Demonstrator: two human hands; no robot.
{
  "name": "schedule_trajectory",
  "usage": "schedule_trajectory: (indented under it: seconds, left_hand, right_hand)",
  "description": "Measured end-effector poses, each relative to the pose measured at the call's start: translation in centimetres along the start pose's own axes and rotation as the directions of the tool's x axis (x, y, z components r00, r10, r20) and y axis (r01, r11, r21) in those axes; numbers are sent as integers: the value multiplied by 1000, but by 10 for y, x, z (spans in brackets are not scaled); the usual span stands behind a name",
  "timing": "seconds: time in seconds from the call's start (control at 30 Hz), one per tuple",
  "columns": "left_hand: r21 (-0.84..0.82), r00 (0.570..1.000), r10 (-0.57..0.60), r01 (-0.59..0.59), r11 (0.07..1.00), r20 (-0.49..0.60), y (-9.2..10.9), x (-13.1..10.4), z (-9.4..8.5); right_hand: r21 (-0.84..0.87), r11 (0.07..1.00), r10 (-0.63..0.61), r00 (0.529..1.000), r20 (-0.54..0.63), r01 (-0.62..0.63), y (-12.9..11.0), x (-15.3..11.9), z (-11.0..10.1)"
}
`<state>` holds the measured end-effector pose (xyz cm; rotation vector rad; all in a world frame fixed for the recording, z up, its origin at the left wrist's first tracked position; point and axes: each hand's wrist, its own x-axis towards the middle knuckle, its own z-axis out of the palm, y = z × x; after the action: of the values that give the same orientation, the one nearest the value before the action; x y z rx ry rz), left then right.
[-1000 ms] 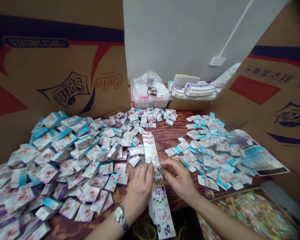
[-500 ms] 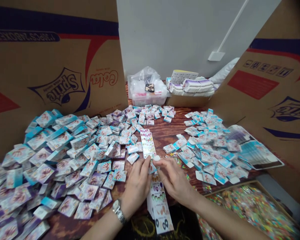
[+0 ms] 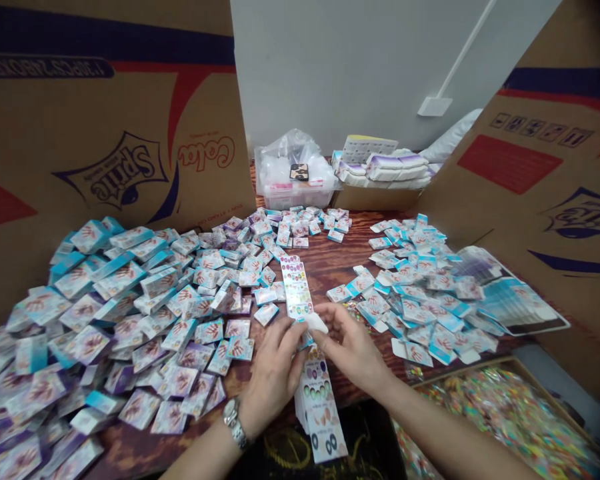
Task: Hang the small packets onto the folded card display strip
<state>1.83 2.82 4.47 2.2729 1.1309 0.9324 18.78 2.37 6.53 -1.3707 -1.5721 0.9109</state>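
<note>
Just above the table's front edge, my left hand [image 3: 275,363], with a metal watch on its wrist, is closed around a small blue-and-white box [image 3: 305,339]. The box's white end flap [image 3: 317,323] stands out toward the right. My right hand [image 3: 353,348] pinches at that flap end with thumb and fingers; anything else between them is hidden. Beneath both hands lies a stack of long printed paper strips [image 3: 323,410] with colored ovals, its near end reaching past the table edge. Another printed strip [image 3: 296,283] extends beyond my fingers.
Closed small boxes [image 3: 130,277] are heaped on the left. Boxes with open flaps [image 3: 420,293] lie on the right, beside a flat printed sheet [image 3: 525,300]. A carton of colorful small packets [image 3: 510,413] sits lower right. Large cardboard cartons [image 3: 190,107] wall both sides; a plastic tub [image 3: 295,195] stands behind.
The small box's white flap now shows more, standing out between my hands. My right hand has shifted slightly up and turned, its fingers more curled.
</note>
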Motion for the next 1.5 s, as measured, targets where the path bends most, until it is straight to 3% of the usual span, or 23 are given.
schedule_trajectory:
  seconds: [0.33,0.43,0.6,0.87,0.97,1.1,1.2,1.3,1.4,1.5]
  left_hand:
    - [132,991,72,-58,990,-109,-5,-3,10]
    - [158,992,42,-23,987,-117,-5,-5,12]
    - [237,994,49,-25,971,-95,-7,-6,12]
    - [220,994,11,13,975,-106,-1,-7,9]
    - [218,994,-2,27,976,-113,-8,-6,3]
    - [356,997,12,16,934,-78,-37,8,-13]
    - [517,993,-49,99,850,-111,-58,26,-30]
    - [533,990,-5,82,842,-144,-63,34,-40]
    - [431,993,23,28,902,-113,-59,25,-35]
    - [285,998,-20,38,958,-64,-52,10,-23]
  right_hand:
    - [286,954,122,988,-97,-89,-5,-1,15]
    - [172,983,87,989,-123,-66,-6,2,15]
    - [-131,987,-116,984,-138,98,-15,0,16]
    - [-279,911,-359,918,-166,305,-9,-21,35]
    - [-255,900,-381,922,-70,353,-2,-18,35]
    - [-235,926,-263,951,163,296,18,17,9]
    - [-386,831,-239,884,402,400,40,46,-14]
    - [-478,740,-121,793,597,473,59,58,-22]
    - [-523,700,-54,767,640,486,69,55,-17]
    - [-539,690,-74,787,612,484,73,50,-12]
